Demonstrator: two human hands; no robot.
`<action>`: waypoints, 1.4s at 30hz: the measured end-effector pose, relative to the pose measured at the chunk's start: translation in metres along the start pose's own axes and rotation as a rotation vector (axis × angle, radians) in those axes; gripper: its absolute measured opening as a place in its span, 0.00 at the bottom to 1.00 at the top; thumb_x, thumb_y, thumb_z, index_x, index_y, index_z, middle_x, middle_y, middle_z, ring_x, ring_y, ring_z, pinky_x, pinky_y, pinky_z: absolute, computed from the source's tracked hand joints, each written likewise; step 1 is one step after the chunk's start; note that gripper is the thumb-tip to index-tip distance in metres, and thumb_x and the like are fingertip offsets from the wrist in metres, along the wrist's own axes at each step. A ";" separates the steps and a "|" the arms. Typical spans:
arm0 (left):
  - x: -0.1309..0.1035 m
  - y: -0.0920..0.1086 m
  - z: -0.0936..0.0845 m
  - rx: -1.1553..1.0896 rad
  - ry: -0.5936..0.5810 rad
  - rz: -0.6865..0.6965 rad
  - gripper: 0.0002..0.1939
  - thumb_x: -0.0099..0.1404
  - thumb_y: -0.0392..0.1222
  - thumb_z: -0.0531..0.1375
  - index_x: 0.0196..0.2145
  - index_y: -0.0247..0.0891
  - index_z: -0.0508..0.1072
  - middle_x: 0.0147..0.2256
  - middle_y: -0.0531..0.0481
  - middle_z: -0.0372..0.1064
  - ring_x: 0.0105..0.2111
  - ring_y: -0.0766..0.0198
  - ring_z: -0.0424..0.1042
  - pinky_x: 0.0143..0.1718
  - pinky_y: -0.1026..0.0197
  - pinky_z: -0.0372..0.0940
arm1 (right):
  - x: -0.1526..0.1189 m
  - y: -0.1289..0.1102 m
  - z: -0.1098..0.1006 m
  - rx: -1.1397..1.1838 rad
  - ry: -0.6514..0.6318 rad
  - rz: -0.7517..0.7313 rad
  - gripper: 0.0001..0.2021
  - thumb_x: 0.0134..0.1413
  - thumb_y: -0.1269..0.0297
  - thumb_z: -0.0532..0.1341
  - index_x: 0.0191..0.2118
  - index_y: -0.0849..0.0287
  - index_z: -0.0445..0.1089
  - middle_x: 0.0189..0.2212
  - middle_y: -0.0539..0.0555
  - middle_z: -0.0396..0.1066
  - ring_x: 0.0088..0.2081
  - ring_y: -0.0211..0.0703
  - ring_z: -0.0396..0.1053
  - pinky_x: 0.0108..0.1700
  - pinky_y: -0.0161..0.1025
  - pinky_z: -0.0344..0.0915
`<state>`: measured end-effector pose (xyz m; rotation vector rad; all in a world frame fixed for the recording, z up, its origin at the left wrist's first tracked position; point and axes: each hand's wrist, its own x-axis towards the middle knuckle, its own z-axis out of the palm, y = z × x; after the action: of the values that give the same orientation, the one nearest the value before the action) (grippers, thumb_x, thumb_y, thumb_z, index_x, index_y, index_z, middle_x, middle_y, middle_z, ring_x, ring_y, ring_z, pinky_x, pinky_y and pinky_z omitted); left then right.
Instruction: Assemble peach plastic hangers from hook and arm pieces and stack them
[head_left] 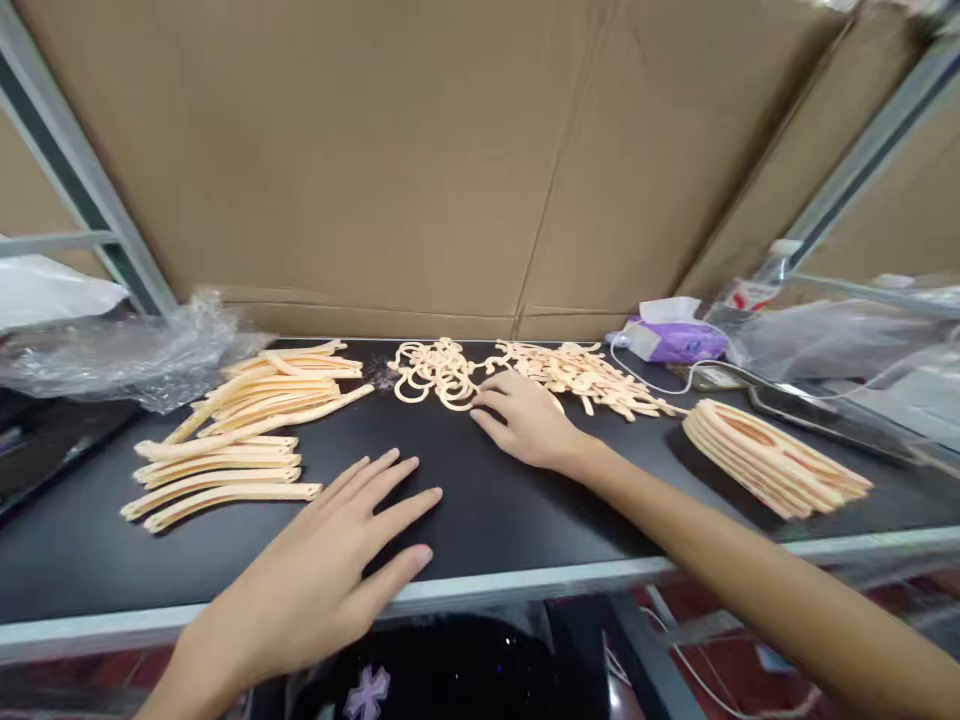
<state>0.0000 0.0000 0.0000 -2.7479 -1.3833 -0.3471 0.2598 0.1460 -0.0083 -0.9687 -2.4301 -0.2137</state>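
My left hand [322,560] is spread flat with fingers apart, low over the front of the black tabletop [465,500], holding nothing. Just beyond its fingertips lie long cream strips [232,495], loosely stacked, with small holes near some ends. My right hand [521,420] reaches to a heap of cream rings [431,370], its fingers bent and thumb close to the forefinger. Whatever is between those fingertips is hidden. Behind this hand spreads a pile of short cream pieces [592,375]. A bundle of U-bent cream strips [772,460] sits right of my forearm.
Crumpled clear plastic [150,350] lies at the left. A purple tissue pack [675,338], a white cable [660,385] and a clear bottle [761,285] are at the back right. Cardboard [375,170] walls the back, and a metal edge [525,580] runs along the front.
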 end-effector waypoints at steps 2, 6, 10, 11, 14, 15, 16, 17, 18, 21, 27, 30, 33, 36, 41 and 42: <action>0.002 0.001 0.000 -0.015 0.010 -0.002 0.24 0.72 0.53 0.53 0.64 0.53 0.64 0.66 0.49 0.56 0.65 0.45 0.58 0.61 0.37 0.62 | 0.000 0.003 0.001 0.007 0.012 -0.001 0.11 0.64 0.65 0.57 0.40 0.61 0.76 0.42 0.59 0.74 0.47 0.51 0.68 0.51 0.48 0.65; 0.003 0.000 -0.002 -0.003 0.043 0.030 0.23 0.72 0.52 0.54 0.62 0.51 0.66 0.64 0.49 0.61 0.64 0.47 0.61 0.61 0.40 0.62 | 0.000 0.005 0.000 0.044 0.016 -0.004 0.09 0.63 0.68 0.57 0.38 0.60 0.76 0.40 0.59 0.74 0.46 0.49 0.67 0.51 0.47 0.65; -0.008 -0.012 -0.011 0.057 0.167 0.083 0.19 0.72 0.45 0.54 0.59 0.50 0.70 0.60 0.50 0.67 0.60 0.52 0.66 0.62 0.43 0.62 | 0.000 0.004 -0.002 0.085 -0.004 -0.010 0.07 0.61 0.71 0.58 0.40 0.60 0.75 0.39 0.58 0.74 0.45 0.49 0.66 0.51 0.47 0.63; -0.014 -0.018 -0.014 0.083 0.213 0.080 0.18 0.71 0.43 0.55 0.57 0.50 0.71 0.59 0.51 0.68 0.59 0.52 0.66 0.61 0.44 0.63 | 0.000 0.004 -0.002 0.087 -0.007 -0.008 0.08 0.61 0.71 0.59 0.41 0.61 0.75 0.38 0.58 0.74 0.44 0.49 0.66 0.50 0.47 0.63; -0.033 -0.041 -0.023 0.172 0.383 0.033 0.13 0.69 0.42 0.55 0.47 0.46 0.76 0.53 0.49 0.72 0.55 0.48 0.68 0.56 0.44 0.66 | -0.001 0.005 -0.001 0.072 -0.031 -0.002 0.09 0.62 0.70 0.58 0.44 0.61 0.76 0.36 0.58 0.72 0.43 0.49 0.64 0.49 0.47 0.62; -0.039 -0.049 -0.024 0.198 0.415 0.018 0.12 0.68 0.42 0.54 0.45 0.46 0.76 0.51 0.49 0.73 0.55 0.47 0.68 0.56 0.41 0.65 | -0.001 0.005 0.000 0.068 -0.042 -0.007 0.09 0.63 0.69 0.58 0.42 0.61 0.76 0.35 0.58 0.71 0.43 0.49 0.63 0.49 0.47 0.62; -0.043 -0.056 -0.025 0.215 0.431 0.009 0.12 0.68 0.42 0.55 0.44 0.47 0.76 0.50 0.49 0.73 0.55 0.45 0.67 0.56 0.39 0.64 | -0.001 0.005 0.001 0.067 -0.048 -0.015 0.10 0.64 0.69 0.57 0.40 0.61 0.76 0.35 0.58 0.71 0.43 0.49 0.62 0.49 0.47 0.61; -0.045 -0.063 -0.024 0.231 0.428 0.004 0.12 0.68 0.43 0.54 0.44 0.47 0.76 0.50 0.49 0.73 0.55 0.44 0.67 0.56 0.37 0.63 | -0.001 0.005 0.001 0.072 -0.049 -0.025 0.10 0.64 0.68 0.57 0.39 0.61 0.76 0.35 0.58 0.70 0.43 0.49 0.62 0.49 0.47 0.61; -0.047 -0.068 -0.023 0.241 0.419 0.003 0.12 0.68 0.43 0.54 0.44 0.48 0.77 0.49 0.49 0.73 0.54 0.43 0.67 0.56 0.37 0.62 | -0.001 0.005 0.001 0.078 -0.043 -0.037 0.10 0.65 0.68 0.57 0.38 0.61 0.76 0.36 0.58 0.70 0.44 0.49 0.61 0.49 0.47 0.60; -0.042 -0.073 -0.017 0.239 0.376 0.020 0.13 0.68 0.40 0.54 0.44 0.49 0.77 0.48 0.47 0.73 0.53 0.45 0.67 0.54 0.39 0.63 | 0.000 0.004 -0.002 0.096 -0.015 -0.055 0.08 0.64 0.68 0.58 0.37 0.60 0.74 0.37 0.57 0.69 0.44 0.48 0.62 0.50 0.47 0.60; -0.016 -0.043 -0.016 0.158 0.279 0.161 0.14 0.69 0.33 0.53 0.43 0.44 0.77 0.40 0.47 0.73 0.44 0.54 0.68 0.44 0.52 0.65 | 0.002 0.000 -0.008 0.136 0.044 -0.028 0.09 0.66 0.66 0.55 0.39 0.60 0.72 0.32 0.54 0.69 0.36 0.42 0.65 0.42 0.41 0.61; 0.007 -0.026 -0.019 0.126 0.210 0.272 0.18 0.70 0.28 0.50 0.46 0.41 0.76 0.37 0.47 0.72 0.38 0.58 0.68 0.39 0.55 0.63 | 0.001 -0.002 -0.007 0.171 0.075 -0.058 0.11 0.67 0.68 0.53 0.42 0.58 0.74 0.35 0.55 0.68 0.37 0.43 0.66 0.40 0.40 0.63; 0.039 -0.018 -0.016 0.120 0.162 0.382 0.18 0.71 0.30 0.49 0.45 0.41 0.77 0.36 0.47 0.72 0.36 0.59 0.68 0.38 0.56 0.62 | 0.001 -0.003 -0.004 0.238 0.094 -0.115 0.13 0.65 0.72 0.52 0.43 0.58 0.75 0.36 0.56 0.67 0.37 0.42 0.66 0.39 0.39 0.65; 0.071 -0.016 -0.007 0.147 0.127 0.421 0.15 0.72 0.34 0.51 0.45 0.41 0.77 0.35 0.46 0.71 0.35 0.58 0.68 0.38 0.56 0.63 | 0.002 -0.005 -0.003 0.300 0.153 -0.149 0.12 0.64 0.73 0.53 0.45 0.58 0.73 0.36 0.56 0.69 0.37 0.42 0.68 0.40 0.40 0.67; 0.093 -0.024 0.002 0.141 0.278 0.387 0.12 0.72 0.38 0.53 0.44 0.37 0.76 0.40 0.43 0.72 0.41 0.55 0.69 0.44 0.52 0.64 | 0.005 -0.009 -0.008 0.379 0.296 -0.111 0.09 0.62 0.72 0.56 0.45 0.57 0.70 0.40 0.56 0.75 0.39 0.42 0.71 0.42 0.41 0.69; 0.093 -0.027 0.001 0.127 0.344 0.356 0.11 0.71 0.39 0.54 0.44 0.35 0.75 0.41 0.43 0.72 0.41 0.55 0.69 0.44 0.52 0.65 | 0.005 -0.011 -0.011 0.402 0.314 -0.099 0.08 0.62 0.72 0.57 0.44 0.57 0.71 0.39 0.55 0.76 0.38 0.42 0.72 0.41 0.41 0.69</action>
<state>0.0324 0.0897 0.0181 -2.5990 -0.7917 -0.6448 0.2534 0.1373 0.0040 -0.5879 -2.1194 0.0844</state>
